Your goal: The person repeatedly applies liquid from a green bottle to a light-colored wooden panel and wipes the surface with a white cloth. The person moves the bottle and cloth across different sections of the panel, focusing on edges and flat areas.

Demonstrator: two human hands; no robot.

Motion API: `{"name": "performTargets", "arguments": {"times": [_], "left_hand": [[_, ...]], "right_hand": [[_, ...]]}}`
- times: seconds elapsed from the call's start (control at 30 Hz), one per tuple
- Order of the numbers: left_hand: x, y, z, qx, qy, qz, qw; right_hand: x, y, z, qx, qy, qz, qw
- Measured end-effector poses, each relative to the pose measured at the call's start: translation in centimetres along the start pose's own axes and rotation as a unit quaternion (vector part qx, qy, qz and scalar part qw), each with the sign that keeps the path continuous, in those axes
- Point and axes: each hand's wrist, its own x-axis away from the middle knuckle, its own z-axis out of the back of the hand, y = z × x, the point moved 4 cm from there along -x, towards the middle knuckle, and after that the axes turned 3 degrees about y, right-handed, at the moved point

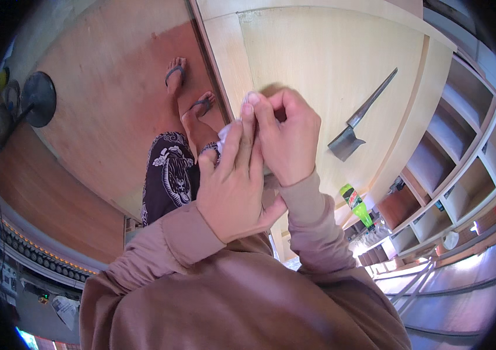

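My hands meet in front of my chest, over the edge of a pale wooden panel (340, 48). My right hand (289, 131) pinches a small white cloth (223, 133) between thumb and bent index finger near my left fingertips. Back up, my left hand (234, 188) has its fingers stretched forward and its thumb out towards my right wrist. Part of the cloth shows under the left fingers; their grip on it is hidden. To the right, a metal scraper-like tool (350, 135) with a long tapered handle and a wide bent blade lies on the panel.
Beyond the tool are a green Mountain Dew bottle (356, 203) and a wooden unit with open compartments (431, 162). Feet in flip-flops (176, 74) rest on the reddish-brown floor (112, 100) at left. A black round stand base (40, 98) is at far left.
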Motion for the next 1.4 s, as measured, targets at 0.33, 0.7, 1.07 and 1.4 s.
{"name": "performTargets", "arguments": {"times": [0.33, 0.7, 1.07, 1.4], "left_hand": [[-1.6, 0.0, 1.1, 0.022, -0.008, 0.003, 1.0], [-2.3, 0.9, 1.3, 0.031, -0.074, 0.03, 0.996], [-3.4, 0.1, 3.1, 0.055, 0.014, 0.031, 0.998], [-3.0, 0.0, 2.6, 0.095, -0.04, 0.031, 0.994]], "right_hand": [[-1.9, 0.0, -0.4, 0.025, -0.031, -0.096, 0.995], [-1.7, 0.1, -0.1, -0.019, -0.017, -0.16, 0.987], [-3.3, -1.1, -0.7, -0.062, -0.037, -0.18, 0.981], [-2.8, -0.1, -0.2, -0.06, -0.066, -0.215, 0.973]]}}
